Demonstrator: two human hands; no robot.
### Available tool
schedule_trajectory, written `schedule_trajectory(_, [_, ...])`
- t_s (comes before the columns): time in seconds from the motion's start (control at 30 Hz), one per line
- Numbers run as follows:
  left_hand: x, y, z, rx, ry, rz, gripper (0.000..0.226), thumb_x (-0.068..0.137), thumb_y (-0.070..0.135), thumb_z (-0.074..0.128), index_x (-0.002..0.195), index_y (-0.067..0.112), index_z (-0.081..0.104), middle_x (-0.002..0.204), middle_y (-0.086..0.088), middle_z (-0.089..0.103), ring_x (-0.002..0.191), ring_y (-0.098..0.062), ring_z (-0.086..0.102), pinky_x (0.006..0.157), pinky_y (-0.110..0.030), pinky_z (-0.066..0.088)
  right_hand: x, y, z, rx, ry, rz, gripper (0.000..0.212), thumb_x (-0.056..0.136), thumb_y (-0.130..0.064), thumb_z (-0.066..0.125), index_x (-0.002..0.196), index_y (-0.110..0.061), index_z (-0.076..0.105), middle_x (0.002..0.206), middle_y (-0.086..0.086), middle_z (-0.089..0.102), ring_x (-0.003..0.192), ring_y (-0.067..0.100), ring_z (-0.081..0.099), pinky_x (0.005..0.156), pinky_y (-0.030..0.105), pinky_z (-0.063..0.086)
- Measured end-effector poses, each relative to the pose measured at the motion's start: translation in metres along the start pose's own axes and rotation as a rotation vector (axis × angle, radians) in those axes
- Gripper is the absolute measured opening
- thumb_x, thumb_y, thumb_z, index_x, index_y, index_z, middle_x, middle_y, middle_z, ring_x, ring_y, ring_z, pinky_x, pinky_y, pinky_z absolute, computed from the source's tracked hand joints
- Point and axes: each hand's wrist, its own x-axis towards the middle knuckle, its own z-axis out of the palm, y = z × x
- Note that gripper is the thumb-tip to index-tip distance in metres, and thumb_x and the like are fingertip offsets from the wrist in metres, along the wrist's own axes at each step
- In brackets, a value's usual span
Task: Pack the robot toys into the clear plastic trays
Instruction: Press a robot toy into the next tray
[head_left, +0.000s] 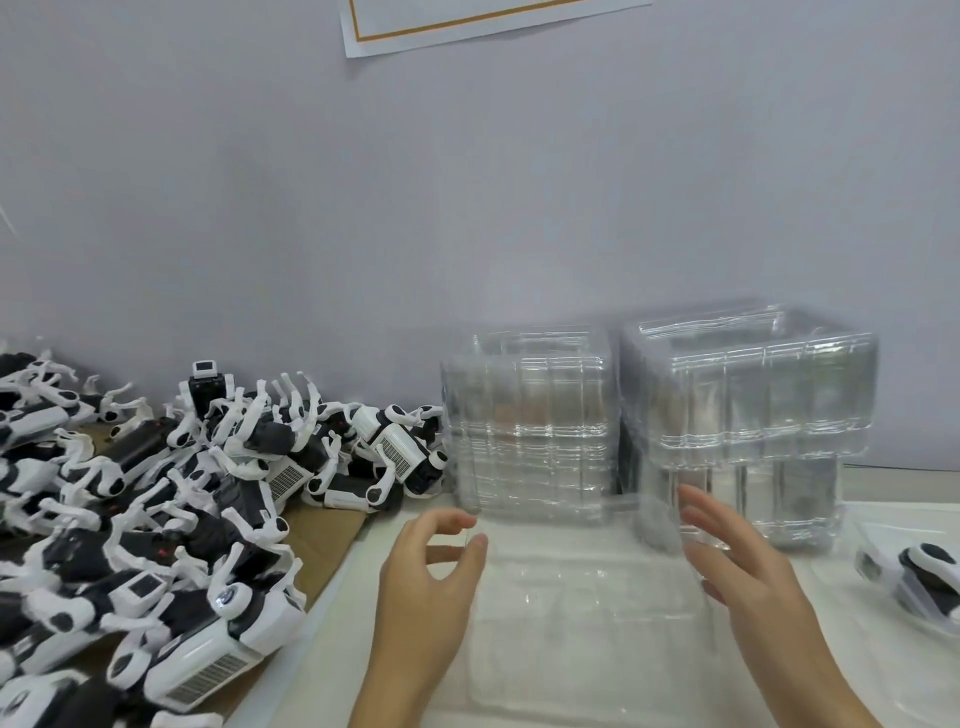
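Observation:
A clear plastic tray (582, 597) lies flat on the white table in front of me, between my hands. My left hand (426, 587) curls its thumb and fingers around the tray's far left corner. My right hand (748, 571) is at the tray's right edge with straight, spread fingers and holds nothing. A big heap of black-and-white robot toys (171, 509) lies on cardboard to the left. Two tall stacks of clear trays stand against the wall, a left stack (530, 431) and a right stack (748, 415).
One robot toy (924, 577) sits in a clear tray at the right edge. The grey wall is close behind the stacks, with a sheet of paper (467, 21) pinned high up. The cardboard (327, 535) under the heap reaches almost to my left hand.

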Motion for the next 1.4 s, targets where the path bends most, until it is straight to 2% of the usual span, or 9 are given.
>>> schedule_trajectory(0.2, [0.007,-0.005,0.006,0.005,0.06,-0.042,0.017,0.089,0.013,0.068,0.09,0.03,0.067,0.097,0.012,0.067,0.076,-0.01,0.065,0.07,-0.033,0.056,0.003,0.006,-0.004,-0.151,-0.075,-0.046,0.057,0.084,0.006,0.059,0.11,-0.044,0.067,0.121,-0.024,0.061,0.114,0.01,0.057,0.088,0.028,0.039])
schedule_trajectory(0.3, [0.031,-0.003,0.009,0.011,0.203,-0.099,0.018,0.09,0.011,0.065,0.103,0.023,0.059,0.107,0.009,0.061,0.085,-0.01,0.061,0.07,-0.024,0.045,0.005,0.009,-0.004,-0.2,-0.07,-0.041,0.056,0.082,0.007,0.059,0.105,-0.042,0.069,0.118,-0.024,0.063,0.111,0.007,0.057,0.082,0.025,0.039])
schedule_trajectory(0.43, [0.085,0.0,0.003,-0.055,0.301,-0.29,0.047,0.091,0.01,0.059,0.13,0.012,0.033,0.114,-0.005,0.052,0.097,-0.026,0.059,0.085,-0.04,0.05,0.007,0.012,-0.004,-0.18,-0.069,-0.048,0.053,0.083,0.006,0.058,0.104,-0.041,0.07,0.118,-0.023,0.063,0.109,-0.002,0.055,0.082,0.021,0.04])
schedule_trajectory(0.6, [0.131,-0.001,0.001,-0.299,0.253,-0.556,0.02,0.094,0.01,0.051,0.111,0.008,0.042,0.092,-0.008,0.052,0.063,-0.025,0.065,0.037,-0.023,0.049,0.008,0.013,-0.003,-0.167,-0.077,-0.062,0.051,0.084,0.006,0.057,0.104,-0.039,0.07,0.117,-0.023,0.063,0.109,-0.006,0.054,0.08,0.01,0.038])
schedule_trajectory(0.83, [0.148,-0.017,-0.004,0.052,0.13,-0.54,0.063,0.085,0.041,0.075,0.124,0.0,0.046,0.089,-0.014,0.065,0.042,-0.026,0.065,0.033,-0.019,0.039,0.008,0.014,-0.002,-0.144,-0.087,-0.068,0.05,0.085,0.005,0.057,0.102,-0.04,0.07,0.114,-0.025,0.063,0.105,-0.011,0.053,0.078,0.006,0.037])
schedule_trajectory(1.07, [0.147,-0.011,-0.003,0.01,0.19,-0.516,0.017,0.091,0.013,0.068,0.084,0.007,0.053,0.075,-0.01,0.058,0.026,-0.014,0.053,0.029,-0.012,0.031,0.008,0.015,-0.004,-0.134,-0.085,-0.077,0.05,0.085,0.003,0.057,0.101,-0.042,0.069,0.113,-0.027,0.062,0.106,-0.012,0.052,0.078,0.006,0.038])
schedule_trajectory(1.2, [0.136,-0.014,-0.002,-0.012,0.323,-0.478,0.028,0.08,0.019,0.078,0.089,0.0,0.059,0.065,-0.013,0.059,0.043,-0.02,0.053,0.042,-0.024,0.045,0.009,0.015,-0.003,-0.115,-0.08,-0.075,0.048,0.085,0.003,0.057,0.1,-0.042,0.069,0.113,-0.028,0.062,0.105,-0.012,0.053,0.079,0.005,0.038])
schedule_trajectory(1.3, [0.129,-0.011,-0.003,0.02,0.472,-0.413,0.048,0.074,0.038,0.078,0.101,0.003,0.059,0.09,-0.016,0.067,0.078,-0.032,0.065,0.077,-0.046,0.058,0.009,0.015,-0.003,-0.114,-0.089,-0.074,0.047,0.085,0.001,0.058,0.101,-0.042,0.069,0.112,-0.028,0.061,0.104,-0.014,0.052,0.078,0.005,0.037])
schedule_trajectory(1.4, [0.123,-0.002,-0.004,0.015,0.528,-0.371,0.061,0.073,0.044,0.075,0.113,0.005,0.051,0.102,-0.014,0.064,0.096,-0.037,0.064,0.087,-0.05,0.055,0.009,0.016,-0.004,-0.103,-0.093,-0.067,0.046,0.086,0.001,0.058,0.102,-0.041,0.069,0.115,-0.025,0.062,0.107,-0.01,0.051,0.082,0.012,0.039])
